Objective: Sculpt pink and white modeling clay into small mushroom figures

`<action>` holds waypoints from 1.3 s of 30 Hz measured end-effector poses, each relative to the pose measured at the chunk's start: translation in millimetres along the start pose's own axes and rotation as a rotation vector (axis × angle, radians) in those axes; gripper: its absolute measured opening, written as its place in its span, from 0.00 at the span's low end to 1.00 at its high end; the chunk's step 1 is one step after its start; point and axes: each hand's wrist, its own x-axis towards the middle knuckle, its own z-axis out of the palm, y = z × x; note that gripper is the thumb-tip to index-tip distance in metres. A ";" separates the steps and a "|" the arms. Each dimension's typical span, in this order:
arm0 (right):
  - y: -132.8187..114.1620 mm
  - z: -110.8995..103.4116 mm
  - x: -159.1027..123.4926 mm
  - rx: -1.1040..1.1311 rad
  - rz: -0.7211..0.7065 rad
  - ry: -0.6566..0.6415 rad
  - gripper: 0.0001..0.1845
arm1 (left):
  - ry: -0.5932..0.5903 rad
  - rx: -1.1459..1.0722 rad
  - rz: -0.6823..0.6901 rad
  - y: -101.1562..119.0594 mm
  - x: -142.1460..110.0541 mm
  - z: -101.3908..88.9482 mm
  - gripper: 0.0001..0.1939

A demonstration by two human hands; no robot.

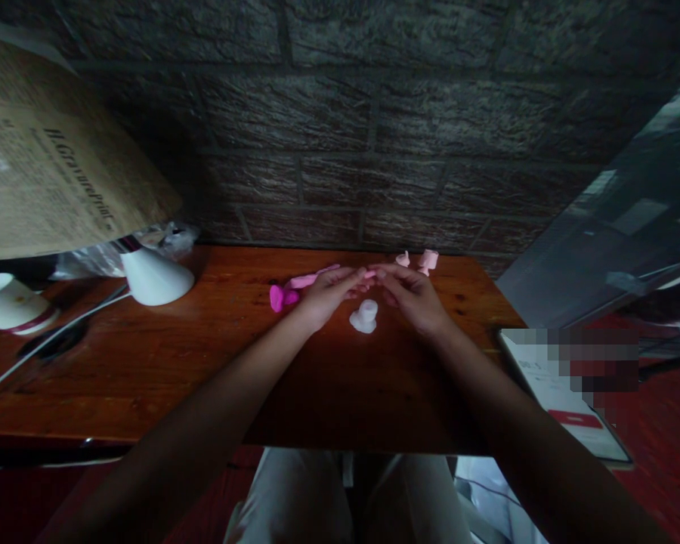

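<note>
Between the fingertips of my left hand (pixel 334 291) and my right hand (pixel 411 293) is a small pink piece of modelling clay (pixel 370 273), pinched from both sides above the table. Just below sits a white clay lump (pixel 366 317), with a rounded top on a wider base. Left of my left hand lie bright magenta clay pieces (pixel 283 298) and a long pale pink strip (pixel 311 279), partly hidden by that hand. Behind my right hand stand two pale pink clay shapes (pixel 428 261), the right one with a block-like top.
A lamp with a white cone base (pixel 156 278) and a printed paper shade (pixel 62 159) stands at the left, beside a paper cup (pixel 11 302) and a white cable (pixel 62 329). A tablet or phone (pixel 555 370) is at the right edge. A brick wall (pixel 340 136) rises behind the wooden table (pixel 204 378).
</note>
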 end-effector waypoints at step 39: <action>3.9 5.5 0.1 0.073 -0.015 0.030 0.13 | -0.010 0.031 -0.008 3.9 -4.2 6.1 0.13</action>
